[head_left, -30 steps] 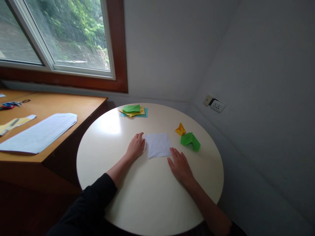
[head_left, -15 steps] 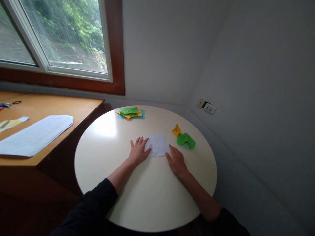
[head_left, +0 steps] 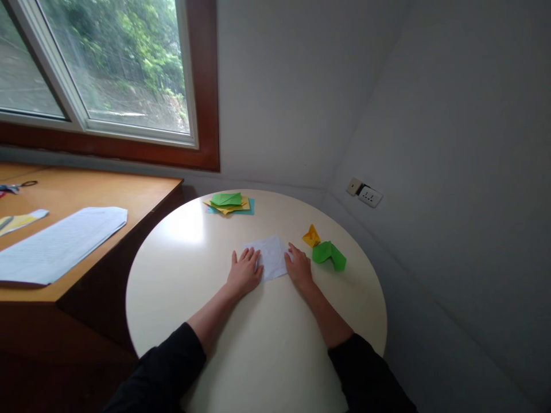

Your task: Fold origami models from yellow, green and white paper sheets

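Note:
A white sheet of paper [head_left: 272, 259] lies on the round white table [head_left: 258, 344], turned slightly at an angle. My left hand [head_left: 245, 273] rests flat on its left side with the fingers spread. On the right edge of the sheet lies my right hand [head_left: 298, 267], its fingers stretched out and pressing down; the thumb is over the paper. Just right of that hand are a folded green paper piece [head_left: 329, 254] and a small folded orange paper piece [head_left: 311, 236].
At the table's far side sits a stack of green, yellow and blue papers [head_left: 228, 203]. A wooden desk [head_left: 142, 186] on the left holds large white sheets [head_left: 73, 244] and scissors [head_left: 17, 187]. A socket [head_left: 370, 196] is on the right wall.
The white sheet has turned a little. My right hand has moved left and further onto its right edge, while my left hand stays on the left side. The view has tilted slightly.

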Tool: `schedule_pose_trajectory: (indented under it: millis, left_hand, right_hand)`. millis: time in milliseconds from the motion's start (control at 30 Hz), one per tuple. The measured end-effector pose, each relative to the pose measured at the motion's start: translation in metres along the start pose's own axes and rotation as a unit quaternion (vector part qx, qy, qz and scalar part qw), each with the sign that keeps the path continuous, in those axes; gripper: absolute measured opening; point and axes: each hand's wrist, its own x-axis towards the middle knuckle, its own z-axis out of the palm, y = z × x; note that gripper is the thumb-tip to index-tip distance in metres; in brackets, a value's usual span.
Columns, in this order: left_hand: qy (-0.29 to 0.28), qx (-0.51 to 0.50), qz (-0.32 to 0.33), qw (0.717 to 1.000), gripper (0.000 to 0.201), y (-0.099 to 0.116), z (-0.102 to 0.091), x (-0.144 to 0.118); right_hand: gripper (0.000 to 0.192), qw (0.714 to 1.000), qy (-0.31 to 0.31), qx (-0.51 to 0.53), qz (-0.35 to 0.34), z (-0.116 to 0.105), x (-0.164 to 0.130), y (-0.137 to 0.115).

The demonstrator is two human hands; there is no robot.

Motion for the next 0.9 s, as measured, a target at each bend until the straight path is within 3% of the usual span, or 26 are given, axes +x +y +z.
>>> schedule_pose_trajectory:
  millis: [200, 333, 600, 700, 800, 900]
  left_hand:
    - [0.028, -0.011, -0.027, 0.999, 0.045, 0.003, -0.001, 0.014]
    - [0.042, -0.003, -0.041, 0.998, 0.047, 0.003, -0.001, 0.022]
    - [0.03, -0.003, 0.048, 0.998, 0.056, 0.012, -0.004, 0.012]
    - [0.007, 0.002, 0.075, 0.997, 0.067, 0.016, -0.003, 0.007]
    - [-0.021, 0.007, 0.084, 0.996, 0.073, 0.017, -0.001, 0.005]
    - [-0.041, 0.012, 0.081, 0.996, 0.076, 0.015, -0.002, 0.005]
  right_hand:
    - [0.046, 0.997, 0.003, -0.066, -0.042, 0.004, 0.01, -0.009]
    - [0.044, 0.997, -0.003, -0.055, -0.049, 0.009, 0.011, -0.005]
    - [0.045, 0.997, 0.013, 0.035, -0.071, 0.013, 0.015, 0.004]
    - [0.044, 0.992, -0.022, 0.058, -0.11, 0.008, 0.013, 0.003]
    - [0.041, 0.982, -0.095, 0.06, -0.152, 0.006, 0.011, -0.001]
    - [0.039, 0.978, -0.126, 0.055, -0.158, 0.005, 0.008, -0.002]
